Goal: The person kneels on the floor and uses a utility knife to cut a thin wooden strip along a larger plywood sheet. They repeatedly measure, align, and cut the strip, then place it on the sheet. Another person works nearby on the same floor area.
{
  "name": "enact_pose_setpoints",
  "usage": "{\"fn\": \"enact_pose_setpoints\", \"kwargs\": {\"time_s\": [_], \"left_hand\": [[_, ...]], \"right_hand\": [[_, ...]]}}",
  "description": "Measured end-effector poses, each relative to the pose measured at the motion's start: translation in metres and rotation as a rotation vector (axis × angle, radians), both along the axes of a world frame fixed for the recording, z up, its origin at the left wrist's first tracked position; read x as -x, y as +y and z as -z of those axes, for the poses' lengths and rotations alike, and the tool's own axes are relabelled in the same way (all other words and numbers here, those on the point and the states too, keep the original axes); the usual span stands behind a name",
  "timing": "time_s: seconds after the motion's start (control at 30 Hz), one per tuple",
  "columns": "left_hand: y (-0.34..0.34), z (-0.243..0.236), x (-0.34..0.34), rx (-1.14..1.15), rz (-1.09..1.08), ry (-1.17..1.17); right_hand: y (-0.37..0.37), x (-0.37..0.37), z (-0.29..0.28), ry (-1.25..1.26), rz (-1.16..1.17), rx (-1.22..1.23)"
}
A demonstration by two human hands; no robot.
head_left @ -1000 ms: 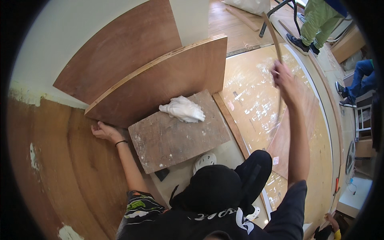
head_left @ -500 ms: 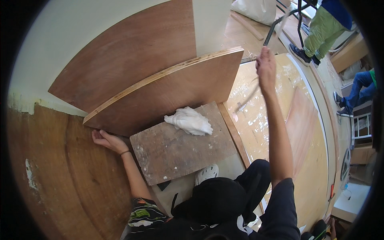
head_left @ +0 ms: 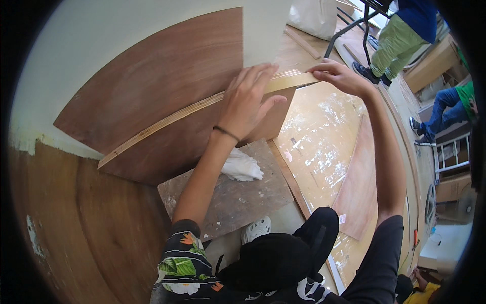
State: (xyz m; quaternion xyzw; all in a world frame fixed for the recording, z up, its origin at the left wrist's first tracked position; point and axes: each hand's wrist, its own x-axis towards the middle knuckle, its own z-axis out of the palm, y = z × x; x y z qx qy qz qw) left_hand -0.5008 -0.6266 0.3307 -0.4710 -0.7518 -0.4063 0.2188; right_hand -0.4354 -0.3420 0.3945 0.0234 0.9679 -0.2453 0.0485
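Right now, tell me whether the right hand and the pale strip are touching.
Touching: the head view shows the right hand pinching the pale strip at its right-hand end.

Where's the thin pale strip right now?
The pale strip lies upper centre in the head view, along the top edge of the front board, between left hand and right hand.

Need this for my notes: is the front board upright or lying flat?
Upright: the board shows its broad face, with its long layered edge up top, left hand over it.
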Motion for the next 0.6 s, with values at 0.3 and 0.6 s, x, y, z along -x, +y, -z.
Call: {"fn": "enact_pose_setpoints", "kwargs": {"time_s": [0.3,0.6], "left_hand": [[0.041,0.015,0.028,0.075,-0.008,-0.345],[0.04,0.017,0.027,0.063,-0.017,-0.349]], "right_hand": [[0.01,0.046,0.021,0.077,0.07,-0.146],[0.044,0.038,0.056,0.12,0.159,0.137]]}}
